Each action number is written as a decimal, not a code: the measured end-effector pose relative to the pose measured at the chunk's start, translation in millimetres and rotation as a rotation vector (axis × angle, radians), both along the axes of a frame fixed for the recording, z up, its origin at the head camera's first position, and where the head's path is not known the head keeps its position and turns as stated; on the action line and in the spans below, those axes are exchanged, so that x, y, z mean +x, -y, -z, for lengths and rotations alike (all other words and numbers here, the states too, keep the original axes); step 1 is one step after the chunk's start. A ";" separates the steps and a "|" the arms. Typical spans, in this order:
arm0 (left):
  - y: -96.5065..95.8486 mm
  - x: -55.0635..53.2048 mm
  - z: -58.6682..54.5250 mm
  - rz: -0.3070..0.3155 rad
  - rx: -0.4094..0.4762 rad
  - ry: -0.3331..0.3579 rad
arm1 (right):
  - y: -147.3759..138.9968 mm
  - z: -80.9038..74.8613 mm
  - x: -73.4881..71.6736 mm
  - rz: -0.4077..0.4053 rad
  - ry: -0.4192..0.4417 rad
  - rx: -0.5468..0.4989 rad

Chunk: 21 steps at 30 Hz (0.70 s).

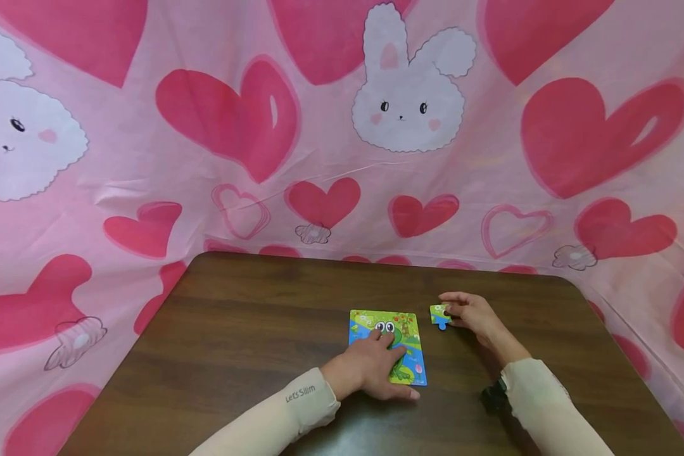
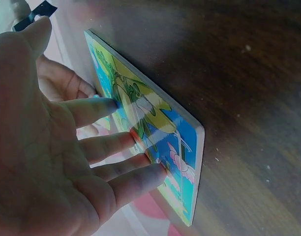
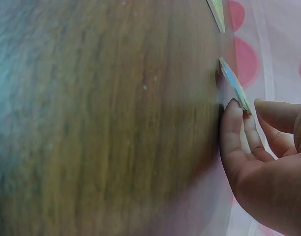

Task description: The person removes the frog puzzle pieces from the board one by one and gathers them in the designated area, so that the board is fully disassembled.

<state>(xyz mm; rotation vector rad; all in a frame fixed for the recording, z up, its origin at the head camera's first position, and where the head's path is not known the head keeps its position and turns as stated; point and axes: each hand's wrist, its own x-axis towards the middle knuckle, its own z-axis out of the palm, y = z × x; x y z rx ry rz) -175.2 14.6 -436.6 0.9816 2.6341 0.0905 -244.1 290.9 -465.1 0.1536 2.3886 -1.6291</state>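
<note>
A frog jigsaw puzzle (image 1: 413, 354) in green and blue lies flat on the wooden table. Spread across its left and middle part is my left hand (image 1: 374, 366), fingers extended, hiding some of the picture. The left wrist view shows those fingertips touching the face of the puzzle (image 2: 182, 132), whose edge looks thick. To the right of the puzzle, my right hand (image 1: 479, 318) pinches a single puzzle piece (image 1: 439, 315) at its right side. In the right wrist view that piece (image 3: 233, 83) is tilted up, seen nearly edge-on at the fingertips.
The dark wooden table (image 1: 234, 329) reaches back to a pink cloth (image 1: 330, 152) printed with hearts and rabbits, which hangs behind and at both sides. A dark strap device (image 1: 494, 397) sits on the right wrist near the sleeve.
</note>
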 end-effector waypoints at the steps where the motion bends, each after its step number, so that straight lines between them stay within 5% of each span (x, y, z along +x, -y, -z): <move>1: 0.1 0.0 0.3 -0.003 0.000 -0.001 | 0.2 -0.3 0.0 -0.005 -0.004 0.012; 21: 1.2 1.7 1.5 0.003 -0.001 -0.018 | -4.0 -6.5 3.7 0.000 -0.035 0.079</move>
